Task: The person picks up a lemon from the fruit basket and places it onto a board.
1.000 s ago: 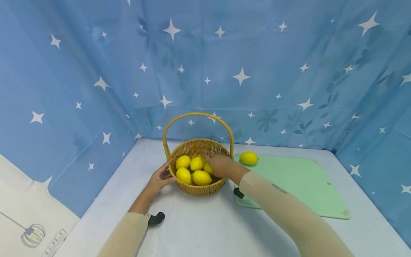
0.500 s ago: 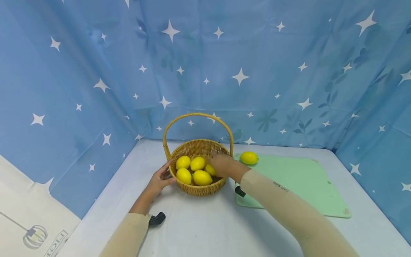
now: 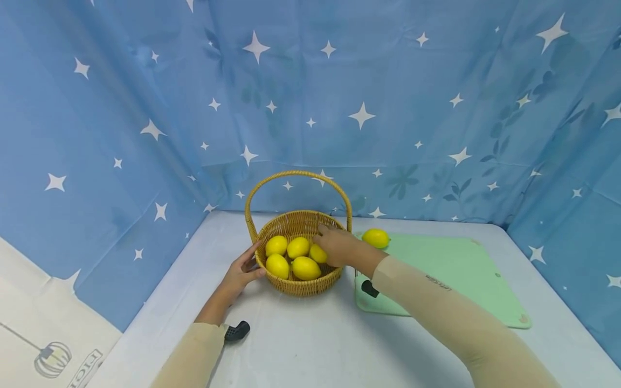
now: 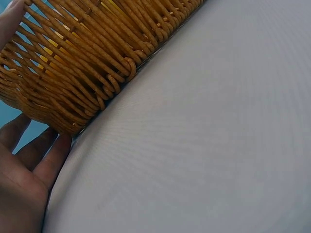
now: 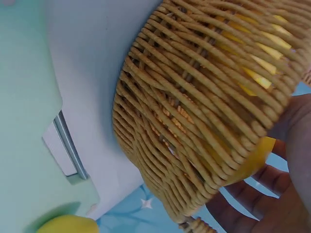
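A wicker basket (image 3: pixel 302 285) with a hoop handle stands on the white table and holds several yellow lemons (image 3: pixel 305 268). My left hand (image 3: pixel 240 272) rests against the basket's left wall, fingers (image 4: pixel 30 164) fairly straight beside the weave (image 4: pixel 87 58). My right hand (image 3: pixel 336 248) reaches into the basket from the right and grips one lemon (image 3: pixel 317 253). In the right wrist view that lemon (image 5: pixel 255 158) sits against the palm behind the basket wall (image 5: pixel 194 121). Another lemon (image 3: pixel 375 237) lies on the green cutting board (image 3: pixel 456 275).
Blue star-printed cloth (image 3: pixel 388 108) hangs behind and on both sides of the table (image 3: pixel 310 339). The cutting board (image 5: pixel 24 97) lies just right of the basket, with its lemon (image 5: pixel 63 224) at the far corner. The table's left edge (image 3: pixel 145 307) is near my left arm.
My right hand has shifted slightly right inside the basket, and the lemon under it shows more. The left hand and the basket have stayed put.
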Tool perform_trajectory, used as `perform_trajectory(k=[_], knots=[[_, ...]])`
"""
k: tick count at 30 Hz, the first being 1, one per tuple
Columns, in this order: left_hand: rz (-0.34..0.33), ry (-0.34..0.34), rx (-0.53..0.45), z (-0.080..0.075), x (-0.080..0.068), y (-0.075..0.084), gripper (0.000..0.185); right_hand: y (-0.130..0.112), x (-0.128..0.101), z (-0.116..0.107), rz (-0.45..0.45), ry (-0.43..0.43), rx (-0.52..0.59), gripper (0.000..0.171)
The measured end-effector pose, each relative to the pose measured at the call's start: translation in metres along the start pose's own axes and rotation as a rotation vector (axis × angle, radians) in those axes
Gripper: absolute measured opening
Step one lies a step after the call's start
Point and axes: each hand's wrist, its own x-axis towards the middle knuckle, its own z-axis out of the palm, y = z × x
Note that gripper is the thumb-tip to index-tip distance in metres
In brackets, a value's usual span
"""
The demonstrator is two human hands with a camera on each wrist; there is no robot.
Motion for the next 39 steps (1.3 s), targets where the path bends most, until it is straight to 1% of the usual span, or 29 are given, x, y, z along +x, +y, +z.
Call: perform_trajectory(k=[2,4,8,14,19,23,25,29,35,36,39], knots=[[0.002,0.005,-0.002,-0.001,0.002,-0.006,0.079,0.000,-0.004,-0.002,-0.014,0.020,-0.007,0.056],[0.009,0.005,-0.006,-0.001,0.003,-0.007,0.078,0.000,-0.009,-0.004,-0.022,0.034,-0.015,0.059],[0.026,0.002,-0.013,-0.002,0.002,-0.008,0.077,0.000,-0.018,-0.009,-0.034,0.058,-0.017,0.061],[0.035,0.026,-0.016,-0.002,0.002,-0.007,0.079,0.002,-0.025,-0.020,-0.077,0.113,-0.020,0.059],[0.033,0.022,-0.004,-0.001,0.003,-0.009,0.079,0.004,-0.033,-0.026,-0.094,0.115,-0.014,0.059],[0.030,0.019,-0.010,-0.002,0.003,-0.011,0.078,0.006,-0.042,-0.026,-0.127,0.138,-0.029,0.059],[0.027,0.021,-0.012,-0.002,0.002,-0.010,0.078,0.008,-0.046,-0.025,-0.143,0.157,-0.041,0.059],[0.014,0.023,-0.007,-0.001,0.003,-0.008,0.078,0.011,-0.056,-0.023,-0.153,0.192,-0.030,0.058],[-0.006,0.002,-0.012,-0.002,0.004,-0.005,0.080,0.020,-0.070,-0.018,-0.132,0.204,0.012,0.057],[-0.010,0.001,-0.013,-0.001,0.003,-0.003,0.080,0.021,-0.073,-0.016,-0.126,0.208,0.021,0.058],[-0.014,-0.004,-0.009,0.001,-0.002,0.008,0.081,0.026,-0.079,-0.012,-0.106,0.228,0.047,0.058]])
